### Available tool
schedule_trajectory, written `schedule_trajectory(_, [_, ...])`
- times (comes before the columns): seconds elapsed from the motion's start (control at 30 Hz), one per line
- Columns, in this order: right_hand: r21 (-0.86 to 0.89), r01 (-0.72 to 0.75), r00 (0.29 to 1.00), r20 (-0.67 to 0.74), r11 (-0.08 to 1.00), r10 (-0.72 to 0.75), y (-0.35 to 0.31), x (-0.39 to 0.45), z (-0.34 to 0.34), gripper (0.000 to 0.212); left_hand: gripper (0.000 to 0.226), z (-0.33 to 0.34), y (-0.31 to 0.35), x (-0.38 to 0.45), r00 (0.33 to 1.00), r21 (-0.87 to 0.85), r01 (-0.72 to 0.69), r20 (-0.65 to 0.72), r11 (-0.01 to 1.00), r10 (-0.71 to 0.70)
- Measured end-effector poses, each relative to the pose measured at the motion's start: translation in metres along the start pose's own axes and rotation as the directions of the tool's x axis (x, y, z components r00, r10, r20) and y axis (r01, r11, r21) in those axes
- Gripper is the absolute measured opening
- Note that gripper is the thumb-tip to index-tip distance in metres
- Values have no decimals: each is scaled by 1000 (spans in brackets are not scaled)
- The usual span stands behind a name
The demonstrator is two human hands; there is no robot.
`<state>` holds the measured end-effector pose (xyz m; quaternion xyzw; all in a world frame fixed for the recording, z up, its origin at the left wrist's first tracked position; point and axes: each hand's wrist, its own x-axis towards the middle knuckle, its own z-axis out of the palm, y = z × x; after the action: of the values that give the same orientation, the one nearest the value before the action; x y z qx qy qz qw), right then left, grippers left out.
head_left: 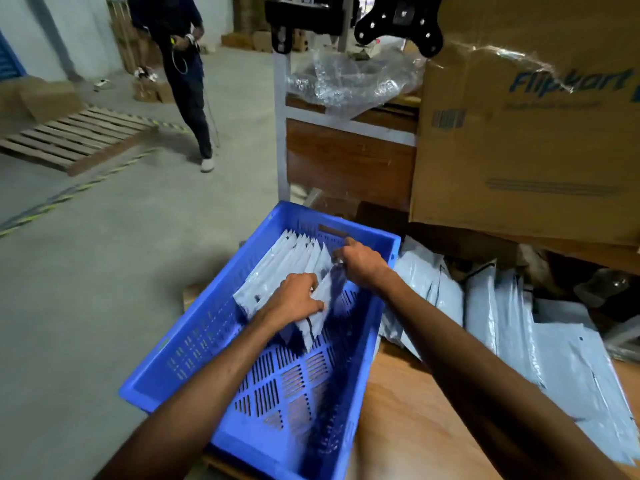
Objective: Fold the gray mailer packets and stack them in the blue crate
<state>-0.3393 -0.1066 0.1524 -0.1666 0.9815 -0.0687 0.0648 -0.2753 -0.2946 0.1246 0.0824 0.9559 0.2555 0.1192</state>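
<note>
- Both hands work inside the blue crate [194, 344], which sits partly on a wooden tabletop [408, 410] with one side hanging out over the concrete floor [104, 271].
- The left hand [294, 299] curls its fingers over a folded gray mailer packet [320, 315], pressing it toward the row of folded packets [294, 258] already standing on edge at the crate's far end.
- The right hand [362, 263] reaches to the packet's upper end with fingers bent down; they appear to pinch its top edge, though the fingertips are hidden from the camera.
- A heap of unfolded mailers [519, 323] lies on the table to the right, beneath a large cardboard box [519, 140], so much of the job looks undone.
- Risks, as judged from here: the slick row leans and may slump flat if the hands let go before the new packet is wedged in; the fold may spring open on release; a hard push could shift the overhanging crate toward the floor.
- Another person [187, 81] walks in the background, well apart from the work.
</note>
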Motion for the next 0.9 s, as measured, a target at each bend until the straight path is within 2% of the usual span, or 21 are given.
schedule_trajectory(0.17, [127,-215,977,30,968,213,1,18,28,22,34,25,0,6,998,41,16,-58,999,-14])
schedule_trajectory(0.3, [349,-433,900,118,831,420,-2,30,54,37,31,33,-2,8,995,59,24,-98,998,-18])
schedule_trajectory(0.43, [539,-445,887,156,715,434,2,47,63,47,45,35,-6,11,994,52,21,-111,998,-16])
schedule_trajectory(0.57, [602,-472,868,189,644,460,-4,48,62,46,89,34,0,9,1000,119,-1,-17,993,3])
schedule_trajectory(0.6, [594,-474,868,190,650,459,-6,48,62,46,94,33,1,7,1000,156,-5,-4,988,5])
schedule_trajectory(0.73, [606,-470,867,184,641,462,-7,50,62,45,70,28,0,3,998,285,0,-67,958,20])
schedule_trajectory(0.9, [600,-451,882,184,661,435,-9,48,59,41,65,30,-2,1,994,293,23,-112,956,11])
